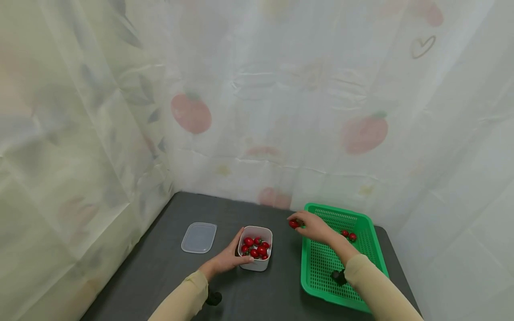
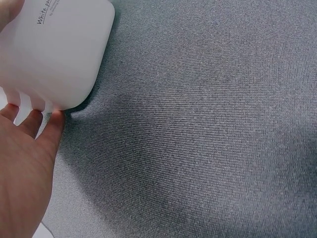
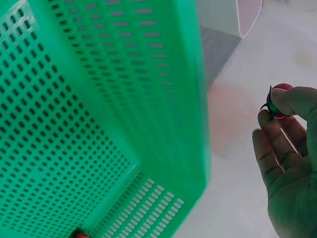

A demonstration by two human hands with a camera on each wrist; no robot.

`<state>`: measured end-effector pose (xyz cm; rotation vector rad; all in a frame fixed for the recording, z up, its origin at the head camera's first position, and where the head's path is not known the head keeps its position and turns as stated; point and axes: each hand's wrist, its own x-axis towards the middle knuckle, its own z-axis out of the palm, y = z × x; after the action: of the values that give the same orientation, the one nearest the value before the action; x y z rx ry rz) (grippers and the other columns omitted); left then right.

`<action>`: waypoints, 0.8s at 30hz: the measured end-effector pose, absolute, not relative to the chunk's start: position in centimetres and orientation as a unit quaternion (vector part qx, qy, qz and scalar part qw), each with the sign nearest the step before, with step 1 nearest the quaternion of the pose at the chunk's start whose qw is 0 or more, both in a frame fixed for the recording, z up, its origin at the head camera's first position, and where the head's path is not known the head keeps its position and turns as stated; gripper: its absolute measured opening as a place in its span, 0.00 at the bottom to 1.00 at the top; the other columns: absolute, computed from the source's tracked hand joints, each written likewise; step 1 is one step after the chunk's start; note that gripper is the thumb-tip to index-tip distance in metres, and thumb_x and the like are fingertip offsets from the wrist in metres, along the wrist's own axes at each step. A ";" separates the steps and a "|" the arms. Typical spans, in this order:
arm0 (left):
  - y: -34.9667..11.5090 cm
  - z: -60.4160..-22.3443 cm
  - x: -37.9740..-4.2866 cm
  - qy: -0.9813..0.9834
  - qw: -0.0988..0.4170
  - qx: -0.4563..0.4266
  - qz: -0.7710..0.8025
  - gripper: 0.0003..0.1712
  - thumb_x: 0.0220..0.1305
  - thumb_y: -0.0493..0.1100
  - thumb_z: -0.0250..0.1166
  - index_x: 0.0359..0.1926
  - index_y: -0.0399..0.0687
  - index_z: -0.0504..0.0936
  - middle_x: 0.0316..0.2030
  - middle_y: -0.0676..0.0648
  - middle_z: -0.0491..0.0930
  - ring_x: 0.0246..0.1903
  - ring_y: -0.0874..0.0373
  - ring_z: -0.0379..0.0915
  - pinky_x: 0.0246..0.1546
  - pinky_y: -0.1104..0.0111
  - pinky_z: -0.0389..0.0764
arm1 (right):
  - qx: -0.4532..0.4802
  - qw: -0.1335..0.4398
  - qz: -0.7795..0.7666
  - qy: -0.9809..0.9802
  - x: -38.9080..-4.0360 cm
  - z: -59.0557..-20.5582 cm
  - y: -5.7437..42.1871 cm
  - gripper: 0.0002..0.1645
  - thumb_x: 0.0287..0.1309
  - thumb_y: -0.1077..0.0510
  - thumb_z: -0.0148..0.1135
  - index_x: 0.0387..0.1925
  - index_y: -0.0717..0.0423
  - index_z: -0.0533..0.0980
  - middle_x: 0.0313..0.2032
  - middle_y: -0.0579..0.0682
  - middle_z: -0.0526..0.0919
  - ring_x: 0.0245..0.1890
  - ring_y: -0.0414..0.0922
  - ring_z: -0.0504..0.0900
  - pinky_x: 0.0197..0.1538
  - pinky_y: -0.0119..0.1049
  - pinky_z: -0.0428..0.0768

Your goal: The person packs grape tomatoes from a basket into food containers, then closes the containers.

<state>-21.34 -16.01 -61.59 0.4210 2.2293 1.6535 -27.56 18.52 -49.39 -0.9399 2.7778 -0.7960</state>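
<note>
A white plastic container [image 1: 255, 265] holds several red cherry tomatoes [image 1: 261, 250]. My left hand [image 1: 227, 257] grips it from the left, thumb along the near side and fingers on the far-left side. In the left wrist view, fingertips [image 2: 57, 119] touch the wall of the container [image 2: 59, 54]. Between thumb and fingers, my right hand [image 1: 315, 227] pinches a cherry tomato [image 1: 294, 224] above the left rim of the green basket [image 1: 306, 263]. The right wrist view shows this tomato [image 3: 282, 87] with its green stem cap. Two more tomatoes [image 1: 349, 236] lie inside the basket.
A translucent lid [image 1: 199, 237] lies on the dark grey tabletop [image 1: 160, 285], left of the container. Behind the table hangs a pale printed curtain [image 1: 273, 133], with more sheeting at both sides. Dark wrist devices [image 1: 214, 298] sit under the sleeves.
</note>
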 end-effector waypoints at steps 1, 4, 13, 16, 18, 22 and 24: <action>-16.0 -61.6 -21.3 0.783 0.166 0.148 0.581 0.63 0.66 0.48 0.72 0.83 0.54 0.33 0.80 0.38 0.41 0.76 0.36 0.43 0.70 0.38 0.53 | -0.310 0.052 -0.259 0.913 -27.6 -49.4 18.2 0.21 0.68 0.64 0.64 0.60 0.47 0.80 0.54 0.46 0.81 0.50 0.45 0.80 0.50 0.46 0.79; -16.0 -61.6 -21.3 0.784 0.165 0.148 0.580 0.64 0.66 0.49 0.72 0.83 0.55 0.33 0.80 0.38 0.41 0.76 0.36 0.43 0.70 0.39 0.54 | -0.317 0.053 -0.256 0.912 -27.8 -49.5 17.3 0.21 0.68 0.63 0.64 0.60 0.47 0.80 0.54 0.45 0.81 0.50 0.44 0.80 0.51 0.46 0.80; -15.9 -61.5 -21.4 0.784 0.168 0.142 0.581 0.63 0.66 0.49 0.72 0.83 0.55 0.33 0.80 0.38 0.42 0.76 0.36 0.43 0.70 0.37 0.52 | -0.355 0.057 -0.253 0.898 -28.1 -49.7 15.1 0.20 0.67 0.64 0.65 0.59 0.51 0.81 0.53 0.45 0.82 0.49 0.44 0.81 0.51 0.43 0.81; -15.9 -61.6 -21.4 0.779 0.169 0.143 0.586 0.64 0.66 0.49 0.72 0.83 0.54 0.33 0.80 0.39 0.43 0.76 0.37 0.43 0.70 0.38 0.52 | -0.363 0.061 -0.248 0.896 -28.0 -49.7 14.2 0.19 0.67 0.64 0.66 0.58 0.53 0.81 0.52 0.46 0.82 0.48 0.44 0.81 0.50 0.43 0.81; -15.9 -61.6 -21.4 0.778 0.169 0.142 0.588 0.64 0.65 0.50 0.73 0.83 0.54 0.33 0.79 0.39 0.43 0.76 0.37 0.43 0.70 0.38 0.51 | -0.365 0.065 -0.242 0.896 -27.9 -49.7 13.6 0.19 0.67 0.64 0.66 0.58 0.53 0.81 0.52 0.46 0.82 0.48 0.44 0.80 0.50 0.43 0.80; -15.9 -61.6 -21.5 0.775 0.171 0.143 0.592 0.64 0.65 0.51 0.73 0.83 0.53 0.32 0.79 0.39 0.43 0.76 0.37 0.44 0.70 0.39 0.53 | -0.375 0.068 -0.230 0.895 -27.7 -49.6 12.6 0.18 0.66 0.64 0.66 0.57 0.52 0.81 0.51 0.46 0.82 0.47 0.43 0.80 0.50 0.42 0.80; -15.9 -61.7 -21.5 0.773 0.172 0.145 0.594 0.64 0.66 0.50 0.72 0.83 0.53 0.32 0.79 0.38 0.43 0.76 0.37 0.45 0.70 0.39 0.54 | -0.384 0.065 -0.224 0.894 -27.7 -49.6 12.1 0.18 0.66 0.64 0.67 0.56 0.52 0.81 0.50 0.46 0.82 0.47 0.43 0.80 0.50 0.42 0.80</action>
<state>-21.55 -15.87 -61.66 0.4105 2.1925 1.6854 -27.65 12.07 -49.57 -1.1582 2.6959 -0.6746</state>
